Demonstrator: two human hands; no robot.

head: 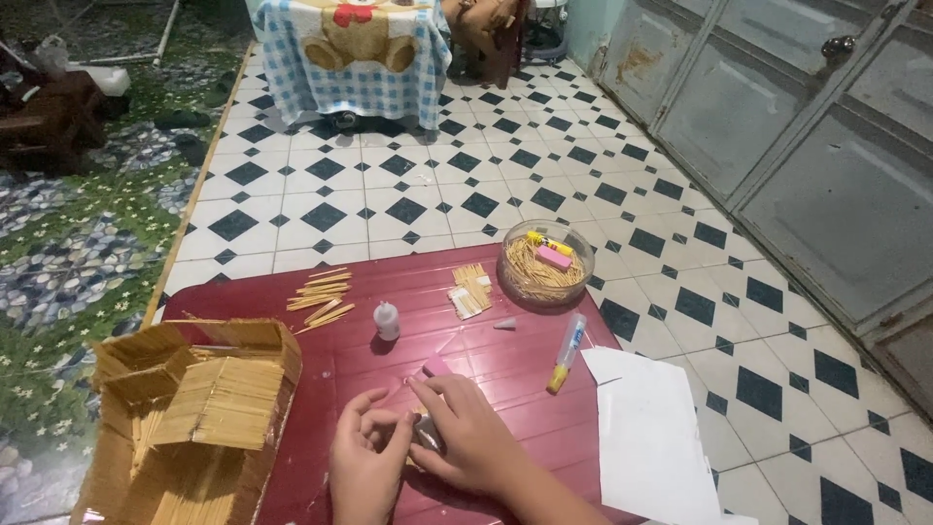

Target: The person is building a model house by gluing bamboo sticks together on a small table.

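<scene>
Left hand [367, 449] and right hand [465, 435] are meeting low over the dark red counter [505, 389], fingers curled in. Right hand is closing round a small grey object [425, 435], partly hidden; can't tell what it is. Left hand's fingertips are touching the right hand at that same spot, gripping nothing of its own that shows. A small pink piece [436, 366] is lying just beyond the right hand's fingertips.

Left of the left hand, a model house of thin wooden sticks [209, 394] is sitting in a cardboard tray [109, 467] at the counter's edge. Right of the right hand, a white paper sheet [651, 437] is overhanging the counter.

Further out from the hands: a small white glue bottle [387, 321] standing upright, its cap [504, 324] lying apart to the right, a glue tube with a yellow tip [567, 353] lying slanted beyond the right hand. Loose sticks [321, 297] are lying scattered beyond the left hand; a small bundle of sticks [470, 289] is lying beyond the right.

At the far counter edge, a clear round container [545, 262] is holding more sticks, a pink eraser-like block and a yellow item. Past that, black-and-white tiled floor [408, 185], then a chair draped in blue checked cloth [355, 58].
</scene>
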